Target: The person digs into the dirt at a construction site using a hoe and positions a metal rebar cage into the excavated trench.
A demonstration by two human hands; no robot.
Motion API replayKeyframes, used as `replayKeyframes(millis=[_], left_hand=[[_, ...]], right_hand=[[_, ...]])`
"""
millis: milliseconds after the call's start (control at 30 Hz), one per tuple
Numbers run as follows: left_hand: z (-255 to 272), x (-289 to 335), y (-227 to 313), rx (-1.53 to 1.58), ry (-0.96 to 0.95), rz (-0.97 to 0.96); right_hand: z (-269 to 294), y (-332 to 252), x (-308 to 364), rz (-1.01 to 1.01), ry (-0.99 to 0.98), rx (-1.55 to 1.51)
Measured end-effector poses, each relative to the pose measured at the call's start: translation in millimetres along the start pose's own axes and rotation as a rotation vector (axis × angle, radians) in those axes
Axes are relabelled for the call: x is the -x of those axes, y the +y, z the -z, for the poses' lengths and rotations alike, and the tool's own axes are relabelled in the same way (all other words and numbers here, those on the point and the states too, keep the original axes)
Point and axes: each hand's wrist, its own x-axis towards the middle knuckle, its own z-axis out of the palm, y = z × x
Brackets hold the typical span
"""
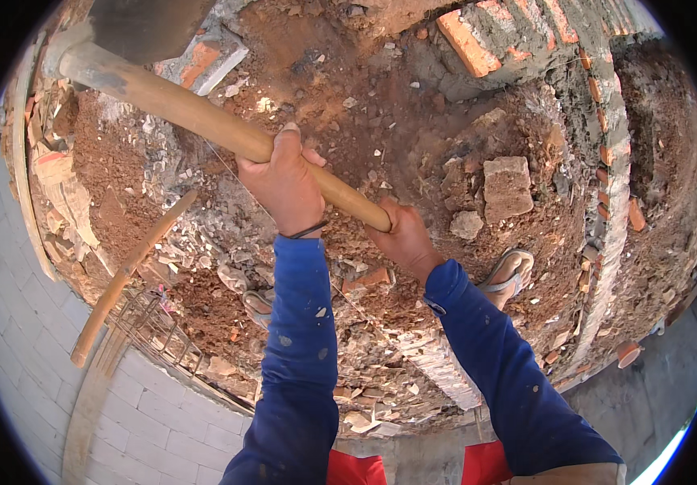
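Note:
A hoe [178, 109] with a thick wooden handle slants across the upper left of the head view. Its wide, dark metal blade [146, 31] is raised at the top left and partly cut off by the picture's edge. My left hand [288, 184] is wrapped round the middle of the handle. Lower down, my right hand [406, 241] grips the handle's end. Both arms reach forward over reddish, rubble-strewn soil [364, 105]. A brick piece with mortar on it [211, 61] lies just beneath the blade.
My sandalled feet stand on loose soil. A mortared brick wall [616, 210] runs along the right, with brickwork [469, 44] at the upper right. A square block [507, 190] lies before my right foot [511, 276]. Another wooden handle [126, 275] and a rebar cage [158, 327] are left.

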Motion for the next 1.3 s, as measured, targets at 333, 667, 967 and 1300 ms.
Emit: replayKeyframes(millis=[333,667,967,1300], left_hand=[[64.6,132.8,-90.4,-0.141,-0.072,0.711],[-9.0,11.9,-0.9,-0.065,0.017,-0.045],[37.4,-19.2,-166.7,-0.423,-0.074,0.845],[95.9,98.0,-87.8,-0.413,-0.117,0.787]], right_hand=[[5.5,8.4,203.0,-0.454,-0.026,0.217],[7.2,8.8,-1.7,0.031,0.056,-0.042],[25.2,-46.2,79.8,-0.684,-0.258,-0.079],[-9.9,-84.3,206.7,-0.67,-0.201,-0.082]])
